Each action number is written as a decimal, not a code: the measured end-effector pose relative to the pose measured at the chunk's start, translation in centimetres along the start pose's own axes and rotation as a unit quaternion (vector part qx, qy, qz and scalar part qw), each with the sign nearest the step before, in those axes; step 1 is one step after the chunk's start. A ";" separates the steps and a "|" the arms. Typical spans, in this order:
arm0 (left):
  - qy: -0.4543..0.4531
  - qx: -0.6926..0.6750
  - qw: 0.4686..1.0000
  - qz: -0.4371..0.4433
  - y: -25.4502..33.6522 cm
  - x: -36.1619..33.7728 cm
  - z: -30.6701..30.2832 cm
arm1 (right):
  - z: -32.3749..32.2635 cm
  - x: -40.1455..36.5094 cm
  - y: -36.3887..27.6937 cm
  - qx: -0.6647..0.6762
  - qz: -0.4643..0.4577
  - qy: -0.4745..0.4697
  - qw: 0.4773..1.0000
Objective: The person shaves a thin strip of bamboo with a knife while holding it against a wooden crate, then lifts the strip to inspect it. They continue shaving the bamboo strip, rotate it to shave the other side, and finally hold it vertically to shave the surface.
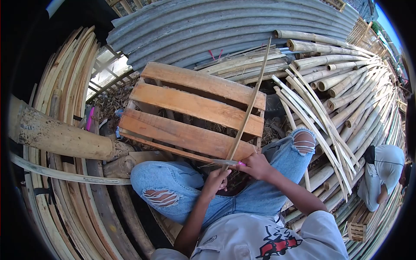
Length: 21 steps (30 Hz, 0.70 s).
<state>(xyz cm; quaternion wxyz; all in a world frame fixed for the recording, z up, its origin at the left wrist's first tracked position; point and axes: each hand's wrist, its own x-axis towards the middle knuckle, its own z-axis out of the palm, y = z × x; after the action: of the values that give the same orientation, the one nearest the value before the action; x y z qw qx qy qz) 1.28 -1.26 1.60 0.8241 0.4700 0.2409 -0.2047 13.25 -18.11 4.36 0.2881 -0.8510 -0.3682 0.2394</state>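
Observation:
My left hand [213, 184] is closed around the lower end of a long, thin bamboo strip [248, 110]. The strip slants up and away from my lap, passing over a slatted wooden crate [186, 102]. In my right hand [256, 167] is a knife [223, 162] with a pink handle. Its blade points left and lies against or across the strip, just above my left hand; exact contact is hard to make out. The crate stands right in front of my bent knees, and the far tip of the strip reaches the corrugated sheets.
Bamboo poles [346, 93] are heaped along the right, with split strips [323, 130] leaning on them. Corrugated sheets [225, 32] stand behind the crate. Long wooden slats [65, 82] and a thick bamboo pole [65, 134] lie left. Another person [383, 173] crouches at far right.

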 end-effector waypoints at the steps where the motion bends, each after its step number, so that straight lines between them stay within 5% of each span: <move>1: 0.004 0.039 0.999 0.009 -0.2 0.2 -0.1 | -0.3 0.2 0.3 -0.049 0.009 0.001 0.999; 9: -0.002 0.015 1.000 0.018 -1.1 0.4 0.0 | -4.2 3.7 4.7 -0.079 0.146 0.061 0.984; 12: -0.002 -0.011 1.000 0.008 -0.9 0.4 -0.1 | -1.4 2.1 4.4 -0.061 0.101 0.024 0.993; 14: 0.004 -0.023 1.000 -0.003 -1.3 0.1 -0.2 | 0.5 0.3 2.6 -0.060 -0.056 0.010 0.997; 21: -0.009 0.010 1.000 0.016 -1.8 0.3 -0.1 | -4.9 4.4 5.9 -0.091 0.164 0.069 0.980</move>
<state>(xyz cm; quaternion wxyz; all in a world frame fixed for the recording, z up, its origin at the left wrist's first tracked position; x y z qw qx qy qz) 0.49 -2.05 0.14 0.8245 0.4803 0.2241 -0.1980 21.86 -19.64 3.05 0.1909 -0.9369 -0.2233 0.1896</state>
